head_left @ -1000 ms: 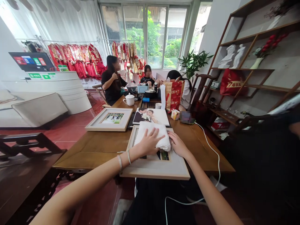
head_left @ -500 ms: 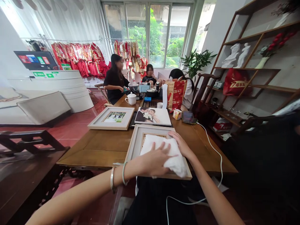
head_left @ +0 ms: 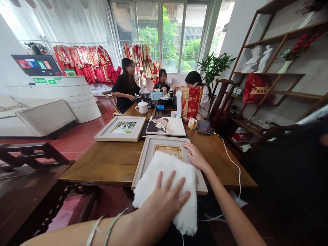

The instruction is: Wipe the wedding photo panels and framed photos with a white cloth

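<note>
A fluffy white cloth (head_left: 143, 184) covers the lower part of a pale wooden picture frame (head_left: 139, 167) and hangs past its near edge. My left hand (head_left: 166, 194) has hold of the cloth from above, fingers spread over it and thumb hidden. At the frame's right side, my right hand (head_left: 196, 155) grips the rim, its fingertips over the pale inner border. Inside, the upper part of a gold-toned picture (head_left: 169, 150) shows above the cloth; the rest is covered.
Beyond lie a second framed picture (head_left: 102, 133) and a wedding photo panel (head_left: 176, 128). A lidded white mug (head_left: 142, 107), a red paper bag (head_left: 191, 102), a small box (head_left: 192, 123) and a white cable (head_left: 234, 160) are on the wooden table (head_left: 102, 164). Several people sit at the far end.
My left hand has drawn the cloth toward me and to the left; the cloth is now spread flatter, and more of the gold-toned picture shows. My right hand stays at the frame's right side.
</note>
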`<move>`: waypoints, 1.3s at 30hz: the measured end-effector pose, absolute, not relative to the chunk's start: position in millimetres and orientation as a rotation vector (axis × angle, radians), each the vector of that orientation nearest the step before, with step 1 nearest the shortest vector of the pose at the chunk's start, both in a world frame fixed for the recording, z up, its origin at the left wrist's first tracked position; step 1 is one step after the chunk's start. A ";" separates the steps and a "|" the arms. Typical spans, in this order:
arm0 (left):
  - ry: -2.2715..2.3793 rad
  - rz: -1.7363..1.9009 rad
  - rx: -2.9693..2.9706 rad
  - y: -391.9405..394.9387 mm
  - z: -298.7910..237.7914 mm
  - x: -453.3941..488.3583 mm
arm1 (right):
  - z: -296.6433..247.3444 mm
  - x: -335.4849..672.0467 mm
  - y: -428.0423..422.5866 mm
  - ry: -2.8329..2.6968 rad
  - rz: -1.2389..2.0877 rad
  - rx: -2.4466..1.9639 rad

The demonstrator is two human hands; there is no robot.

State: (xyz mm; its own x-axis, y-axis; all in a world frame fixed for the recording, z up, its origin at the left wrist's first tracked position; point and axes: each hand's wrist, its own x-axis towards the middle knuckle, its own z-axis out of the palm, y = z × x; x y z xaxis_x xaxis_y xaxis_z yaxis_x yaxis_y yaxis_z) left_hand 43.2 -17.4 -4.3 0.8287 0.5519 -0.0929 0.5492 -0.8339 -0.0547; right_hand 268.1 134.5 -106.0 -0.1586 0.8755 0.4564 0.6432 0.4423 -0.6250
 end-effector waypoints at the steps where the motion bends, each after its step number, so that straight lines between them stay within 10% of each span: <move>1: -0.963 0.210 -2.963 -17.9 -4.8 35.8 | -104.9 267.5 133.5 -1.880 0.376 -1.281; 10: -1.401 0.517 -2.892 -13.4 23.8 -0.3 | -98.3 265.1 129.8 -1.856 0.407 -1.281; 27: -1.381 -0.150 -2.722 137.7 3.1 20.6 | -101.0 266.3 129.0 -1.811 0.448 -1.280; 39: -1.364 0.307 -2.688 69.5 22.8 25.7 | -102.0 265.3 133.1 -1.857 0.399 -1.250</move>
